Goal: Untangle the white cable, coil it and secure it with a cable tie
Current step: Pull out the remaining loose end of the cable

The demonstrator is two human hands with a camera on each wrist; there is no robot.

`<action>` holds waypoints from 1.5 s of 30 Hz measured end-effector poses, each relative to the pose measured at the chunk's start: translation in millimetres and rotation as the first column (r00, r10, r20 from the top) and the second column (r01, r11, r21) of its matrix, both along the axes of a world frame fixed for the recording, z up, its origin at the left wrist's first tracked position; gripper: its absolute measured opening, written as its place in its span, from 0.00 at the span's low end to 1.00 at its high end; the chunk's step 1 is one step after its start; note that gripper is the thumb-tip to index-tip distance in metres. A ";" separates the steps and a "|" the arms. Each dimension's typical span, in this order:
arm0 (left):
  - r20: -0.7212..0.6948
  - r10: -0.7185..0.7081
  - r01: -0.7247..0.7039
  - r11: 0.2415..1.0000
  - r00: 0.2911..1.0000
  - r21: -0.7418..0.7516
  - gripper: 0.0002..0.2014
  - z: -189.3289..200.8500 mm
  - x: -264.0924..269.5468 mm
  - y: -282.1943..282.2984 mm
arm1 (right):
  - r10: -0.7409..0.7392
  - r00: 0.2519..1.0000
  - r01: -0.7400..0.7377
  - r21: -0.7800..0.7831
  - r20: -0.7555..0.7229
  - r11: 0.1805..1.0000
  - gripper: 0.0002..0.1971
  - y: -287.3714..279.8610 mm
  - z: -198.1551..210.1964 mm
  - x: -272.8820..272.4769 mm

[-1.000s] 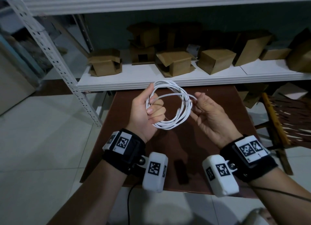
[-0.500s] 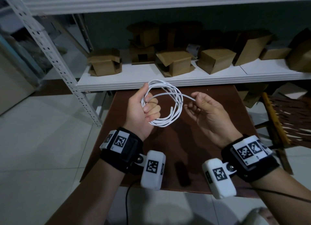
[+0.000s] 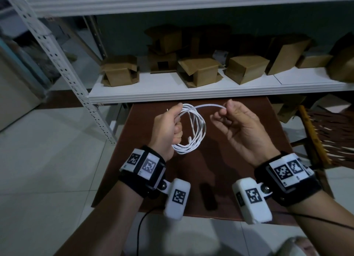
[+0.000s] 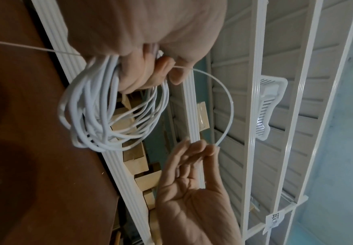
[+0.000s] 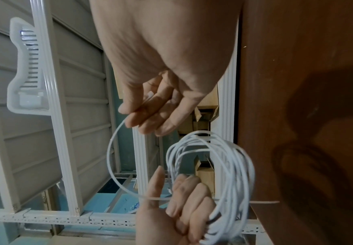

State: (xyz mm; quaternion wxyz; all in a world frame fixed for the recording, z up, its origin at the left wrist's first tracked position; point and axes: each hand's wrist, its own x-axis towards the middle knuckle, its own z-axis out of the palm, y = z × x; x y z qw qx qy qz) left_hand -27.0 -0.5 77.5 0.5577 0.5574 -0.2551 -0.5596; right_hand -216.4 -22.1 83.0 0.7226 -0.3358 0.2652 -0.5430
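My left hand (image 3: pixel 177 119) grips the white cable (image 3: pixel 199 133), wound into a coil of several loops that hangs below the fist over the brown table (image 3: pixel 229 169). The left wrist view shows the coil (image 4: pixel 91 116) bunched in the curled fingers. A thin white strip (image 3: pixel 208 106), apparently the cable tie, arcs from the left thumb to my right hand (image 3: pixel 225 110), which pinches its end between thumb and fingertips. In the right wrist view the strip (image 5: pixel 109 157) curves from the right fingertips (image 5: pixel 135 122) down to the left hand (image 5: pixel 171 215). Its tail (image 4: pixel 24 46) sticks out past the left fist.
A white shelf (image 3: pixel 172 91) with several cardboard boxes (image 3: pixel 199 71) runs just behind the table. A perforated metal post (image 3: pixel 76 87) stands at the left. A small black object (image 3: pixel 207 196) lies on the table's near edge. A wooden chair (image 3: pixel 325 133) stands at the right.
My right hand left the coil's side and now pinches the thin strip, drawn out rightward. My left hand turned, so the coil hangs below it. Both hands moved farther away.
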 end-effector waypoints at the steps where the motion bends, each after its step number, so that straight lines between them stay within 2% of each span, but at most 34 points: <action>1: 0.022 -0.015 0.015 1.000 1.000 0.002 0.22 0.0 -1.8 0.3 | 0.005 1.000 -0.005 0.002 0.029 1.000 0.04 0.0 2.5 -0.6; 3: 0.107 -0.042 0.041 0.999 0.993 0.009 0.23 -2.0 -5.5 1.0 | 0.015 0.997 -0.016 0.008 0.082 1.000 0.06 0.7 7.3 -1.2; 5: 0.282 -0.045 0.048 0.999 0.958 -0.007 0.27 -6.8 -8.5 1.0 | 0.012 0.992 -0.014 0.015 0.123 1.000 0.10 1.4 10.6 -1.2; 7: 0.490 -0.013 0.048 0.997 0.872 -0.060 0.33 -10.6 -10.1 1.4 | 0.011 0.990 -0.013 0.015 0.144 1.000 0.12 1.9 12.1 -0.7; 9: 0.618 -0.006 0.086 0.991 0.786 -0.099 0.39 -10.2 -11.1 3.9 | 0.004 0.989 -0.007 0.019 0.149 1.000 0.13 2.1 11.9 0.2; 14: 0.691 -0.064 0.234 0.960 0.720 -0.155 0.45 -4.3 -12.3 11.4 | -0.091 0.986 0.082 0.071 0.136 0.994 0.12 -1.1 11.4 -1.4; 19: 0.809 -0.076 0.287 0.951 0.583 -0.117 0.38 -7.1 -14.2 9.7 | -0.139 0.982 0.126 0.104 0.127 0.987 0.11 -4.5 12.2 -5.3; 23: 0.904 -0.016 0.331 0.933 0.427 -0.140 0.33 -9.7 -14.5 6.7 | -0.118 0.983 0.109 0.076 0.137 0.991 0.14 -3.3 12.1 -4.6; 24: 0.908 -0.008 0.348 0.925 0.418 -0.152 0.32 -9.9 -14.7 6.9 | -0.110 0.984 0.101 0.065 0.142 0.993 0.16 -2.5 12.1 -4.1; 27: 0.893 -0.035 0.357 0.923 0.449 -0.143 0.32 -15.5 -15.5 6.4 | -0.076 0.986 0.074 0.015 0.146 0.997 0.22 0.1 12.4 -2.3; 30: 0.884 -0.083 0.367 0.925 0.460 -0.103 0.32 -20.1 -17.8 6.2 | -0.036 0.997 0.040 -0.064 0.063 0.997 0.24 -0.1 9.6 -3.3; 32: 0.870 -0.103 0.372 0.923 0.482 -0.097 0.30 -18.8 -18.2 7.4 | -0.033 0.998 0.028 -0.093 -0.048 0.995 0.23 -2.0 5.8 -4.6; 34: 0.845 -0.137 0.412 0.905 0.517 -0.106 0.32 -20.6 -15.5 7.1 | -0.079 0.976 0.056 -0.115 -0.204 0.992 0.20 -5.7 0.1 -5.6; 38: 0.695 -0.305 0.552 0.819 0.651 -0.157 0.44 -22.2 -13.0 7.4 | -0.164 0.857 0.094 -0.165 -0.489 0.982 0.16 -12.8 -12.1 -4.2; 40: 0.667 -0.382 0.631 0.757 0.640 -0.172 0.42 -18.9 -16.1 10.3 | -0.115 0.807 0.041 -0.139 -0.579 0.989 0.18 -11.7 -14.6 -1.0; 42: 0.683 -0.427 0.691 0.705 0.593 -0.159 0.38 -17.2 -20.1 14.0 | 0.000 0.783 -0.030 -0.038 -0.622 0.999 0.21 -7.2 -15.7 3.9; 45: 0.709 -0.480 0.755 0.645 0.517 -0.115 0.42 -24.3 -23.1 16.2 | 0.165 0.735 -0.145 0.084 -0.658 0.986 0.24 -2.9 -19.4 8.8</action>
